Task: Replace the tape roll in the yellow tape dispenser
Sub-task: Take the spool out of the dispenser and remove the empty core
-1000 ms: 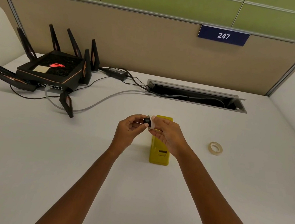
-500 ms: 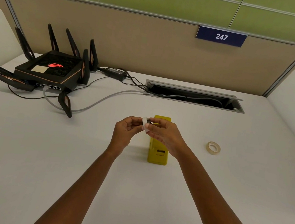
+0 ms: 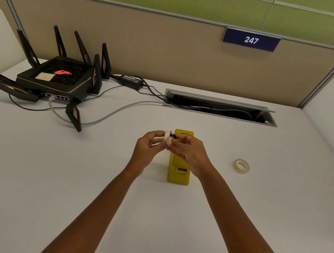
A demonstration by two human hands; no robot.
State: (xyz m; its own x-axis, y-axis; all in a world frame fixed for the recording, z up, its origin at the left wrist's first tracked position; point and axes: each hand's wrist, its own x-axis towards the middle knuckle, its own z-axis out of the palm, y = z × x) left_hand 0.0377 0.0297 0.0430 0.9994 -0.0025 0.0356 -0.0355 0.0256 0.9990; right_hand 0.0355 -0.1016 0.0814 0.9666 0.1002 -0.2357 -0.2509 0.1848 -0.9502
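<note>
Both hands raised above table (image 3: 26,171) centre. Left hand (image 3: 148,147) pinches white ring (image 3: 167,136); right hand (image 3: 190,151) pinches black hub (image 3: 172,136). Dispenser (image 3: 179,171) under hands. Roll (image 3: 241,166) toward right edge. Router (image 3: 56,80) far-left corner.

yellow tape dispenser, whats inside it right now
The yellow tape dispenser stands on the white table. Its open slot near the front looks empty; the right hand covers the middle, so the roll cradle cannot be seen.
</note>
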